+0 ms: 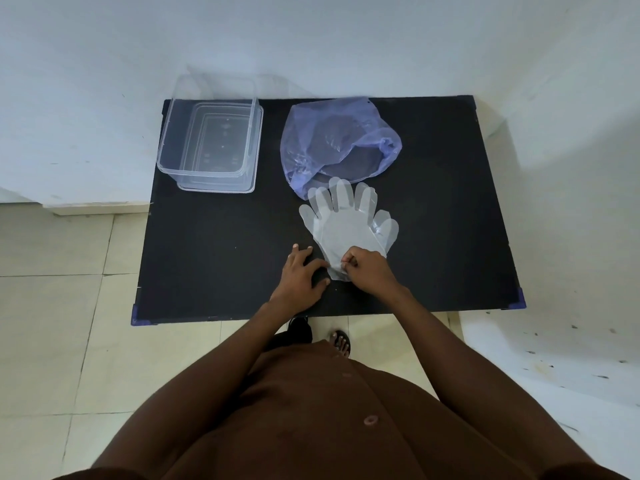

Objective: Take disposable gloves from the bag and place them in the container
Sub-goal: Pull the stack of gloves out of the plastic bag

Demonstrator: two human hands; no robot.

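Observation:
Clear disposable gloves (346, 220) lie flat and overlapping on the black table (225, 244), fingers pointing away from me toward the bag. My right hand (369, 270) pinches their cuff end at the near side. My left hand (301, 275) rests on the table just left of the cuff, fingers spread, touching the edge of the plastic. A thin purple plastic bag (337, 143) lies crumpled and open behind the gloves. The clear rectangular container (207, 143) stands at the table's far left corner, nothing inside.
The container sits on what looks like its clear lid (249, 187). White walls close off the far and right sides. Tiled floor (52, 306) lies to the left, and my sandalled foot (341, 342) shows below the table's near edge.

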